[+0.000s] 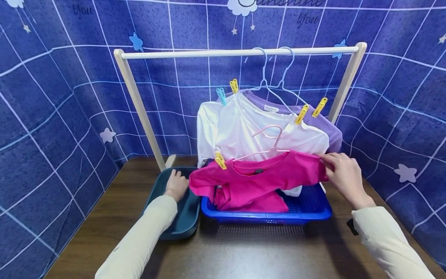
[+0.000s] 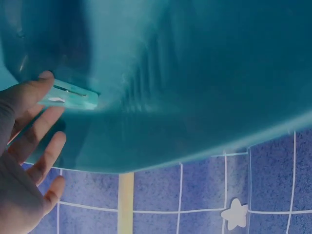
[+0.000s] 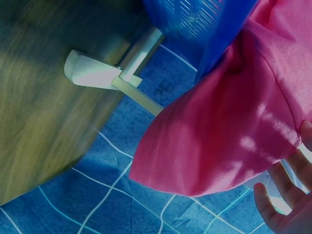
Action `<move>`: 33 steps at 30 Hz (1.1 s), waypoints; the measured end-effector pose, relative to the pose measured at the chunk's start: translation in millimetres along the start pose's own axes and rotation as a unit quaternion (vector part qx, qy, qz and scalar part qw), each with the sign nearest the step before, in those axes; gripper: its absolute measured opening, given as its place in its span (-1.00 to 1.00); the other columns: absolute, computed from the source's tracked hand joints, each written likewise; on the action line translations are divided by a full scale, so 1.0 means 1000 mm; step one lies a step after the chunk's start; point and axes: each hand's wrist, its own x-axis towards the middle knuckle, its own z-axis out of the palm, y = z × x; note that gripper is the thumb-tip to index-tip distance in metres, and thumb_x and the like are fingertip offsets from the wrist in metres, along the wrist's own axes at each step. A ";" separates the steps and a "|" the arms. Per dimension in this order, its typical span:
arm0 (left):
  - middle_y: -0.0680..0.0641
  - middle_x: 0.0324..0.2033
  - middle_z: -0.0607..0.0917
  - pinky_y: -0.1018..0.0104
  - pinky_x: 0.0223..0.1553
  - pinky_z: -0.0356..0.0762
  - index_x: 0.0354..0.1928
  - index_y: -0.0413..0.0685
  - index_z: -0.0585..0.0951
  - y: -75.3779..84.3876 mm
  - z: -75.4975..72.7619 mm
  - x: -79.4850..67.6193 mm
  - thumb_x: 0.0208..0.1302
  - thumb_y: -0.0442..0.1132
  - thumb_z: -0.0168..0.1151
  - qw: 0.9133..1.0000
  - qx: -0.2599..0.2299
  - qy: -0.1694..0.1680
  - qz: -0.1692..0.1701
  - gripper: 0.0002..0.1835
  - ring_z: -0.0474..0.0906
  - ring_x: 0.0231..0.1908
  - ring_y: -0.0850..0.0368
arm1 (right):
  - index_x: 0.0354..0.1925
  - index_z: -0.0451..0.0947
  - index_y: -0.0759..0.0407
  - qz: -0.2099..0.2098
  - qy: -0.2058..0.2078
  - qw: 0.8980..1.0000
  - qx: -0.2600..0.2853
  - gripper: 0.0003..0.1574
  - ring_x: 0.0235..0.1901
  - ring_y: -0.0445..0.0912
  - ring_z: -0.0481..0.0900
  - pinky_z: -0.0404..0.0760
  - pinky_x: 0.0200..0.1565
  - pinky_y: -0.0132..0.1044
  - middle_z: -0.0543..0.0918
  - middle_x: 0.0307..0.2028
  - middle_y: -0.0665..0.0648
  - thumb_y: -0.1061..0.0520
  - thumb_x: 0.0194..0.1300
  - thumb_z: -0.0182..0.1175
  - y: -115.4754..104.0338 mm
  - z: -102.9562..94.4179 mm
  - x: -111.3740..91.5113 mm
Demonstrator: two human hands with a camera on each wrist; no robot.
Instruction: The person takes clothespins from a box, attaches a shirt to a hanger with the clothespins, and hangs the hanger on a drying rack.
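Inside the dark teal bin (image 1: 179, 226), my left hand (image 1: 177, 185) pinches a light teal clothespin (image 2: 75, 99) between thumb and forefinger; the other fingers are loosely bent. My right hand (image 1: 345, 178) pinches the bright pink shirt (image 1: 268, 176) at its right shoulder, holding it up over the blue basket (image 1: 266, 217). A pink hanger (image 1: 277, 141) is inside the shirt, its hook off the rail. One yellow clothespin (image 1: 220, 160) clips the shirt's left shoulder. The pink sleeve (image 3: 209, 141) hangs beside my fingers in the right wrist view.
A white shirt (image 1: 223, 128) and a purple shirt (image 1: 332, 131) hang from blue hangers on the rail (image 1: 195, 53), with clothespins on their shoulders. More pink cloth (image 1: 268, 203) lies in the basket. The rack stands on a brown wooden table (image 1: 244, 255) before a blue gridded backdrop.
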 end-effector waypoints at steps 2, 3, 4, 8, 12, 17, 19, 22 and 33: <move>-0.06 -0.22 0.68 -0.06 0.09 0.21 -0.17 0.00 0.64 -0.001 -0.001 -0.001 0.10 -0.22 0.25 1.000 -0.001 0.005 0.004 -0.78 0.45 -0.12 -0.08 | -0.22 0.65 0.16 -0.002 0.004 1.000 0.001 -0.68 -0.35 0.12 0.55 0.34 -0.37 0.00 0.68 -0.36 0.20 0.34 0.00 0.14 0.000 0.001 -0.001; -0.06 -0.23 0.68 -0.05 0.07 0.21 -0.18 0.00 0.65 -0.001 -0.002 -0.002 0.09 -0.22 0.25 1.000 -0.002 0.008 0.007 -0.79 0.45 -0.13 -0.07 | -0.22 0.65 0.16 -0.001 0.005 1.000 0.002 -0.68 -0.35 0.12 0.55 0.34 -0.38 0.00 0.68 -0.36 0.20 0.34 0.01 0.15 0.000 0.001 -0.001; -0.05 -0.24 0.69 -0.05 0.06 0.22 -0.19 0.01 0.65 -0.002 -0.002 -0.002 0.08 -0.21 0.27 1.000 -0.002 0.010 0.008 -0.79 0.46 -0.14 -0.07 | -0.22 0.65 0.15 -0.001 0.006 1.000 0.003 -0.69 -0.35 0.11 0.55 0.34 -0.38 -0.01 0.68 -0.36 0.19 0.33 0.01 0.15 0.000 0.001 -0.001; -0.07 -0.23 0.69 -0.05 0.07 0.24 -0.17 0.00 0.64 -0.004 -0.004 -0.003 0.04 -0.20 0.31 1.000 -0.010 0.015 0.006 -0.74 0.47 -0.13 -0.08 | -0.23 0.65 0.15 0.001 0.006 1.000 0.002 -0.70 -0.35 0.11 0.55 0.34 -0.38 0.00 0.69 -0.36 0.19 0.32 0.03 0.15 0.000 0.001 -0.001; -0.10 -0.23 0.68 -0.07 0.08 0.27 -0.15 -0.05 0.63 -0.004 -0.007 -0.004 -0.01 -0.17 0.35 0.999 -0.024 0.023 -0.002 -0.68 0.47 -0.12 -0.10 | -0.24 0.66 0.15 0.001 0.006 1.000 -0.002 -0.70 -0.36 0.11 0.54 0.35 -0.38 0.00 0.68 -0.37 0.19 0.31 0.03 0.13 0.000 0.001 0.000; -0.12 -0.27 0.68 -0.09 0.06 0.30 -0.17 -0.12 0.61 -0.005 -0.015 -0.007 -0.09 -0.19 0.40 0.998 -0.039 0.054 -0.011 -0.63 0.47 -0.13 -0.12 | -0.24 0.66 0.15 0.002 0.007 1.000 -0.003 -0.71 -0.36 0.12 0.54 0.36 -0.38 0.01 0.68 -0.37 0.19 0.31 0.04 0.12 0.000 0.000 0.000; -0.13 -0.27 0.68 -0.09 0.04 0.32 -0.17 -0.14 0.60 -0.006 -0.017 -0.008 -0.08 -0.22 0.38 0.996 -0.049 0.068 -0.016 -0.64 0.46 -0.14 -0.13 | -0.24 0.66 0.16 0.003 0.007 1.000 -0.003 -0.71 -0.36 0.12 0.54 0.36 -0.38 0.02 0.68 -0.37 0.19 0.31 0.04 0.12 0.000 0.000 0.000; -0.14 -0.27 0.68 -0.07 -0.02 0.33 -0.17 -0.15 0.58 -0.007 -0.020 -0.008 -0.01 -0.26 0.32 0.994 -0.061 0.089 -0.025 -0.70 0.45 -0.16 -0.12 | -0.23 0.65 0.16 0.003 0.006 1.000 -0.002 -0.70 -0.36 0.12 0.54 0.35 -0.38 0.03 0.68 -0.36 0.19 0.32 0.03 0.12 -0.001 0.000 0.000; -0.18 -0.29 0.64 -0.09 -0.09 0.33 -0.23 -0.19 0.55 -0.018 -0.035 -0.008 -0.03 -0.12 0.32 0.974 -0.098 0.191 -0.068 -0.65 0.49 -0.16 -0.15 | -0.24 0.66 0.16 0.008 0.008 1.000 -0.002 -0.72 -0.34 0.13 0.54 0.35 -0.37 0.04 0.68 -0.36 0.20 0.30 0.04 0.14 0.000 0.001 0.000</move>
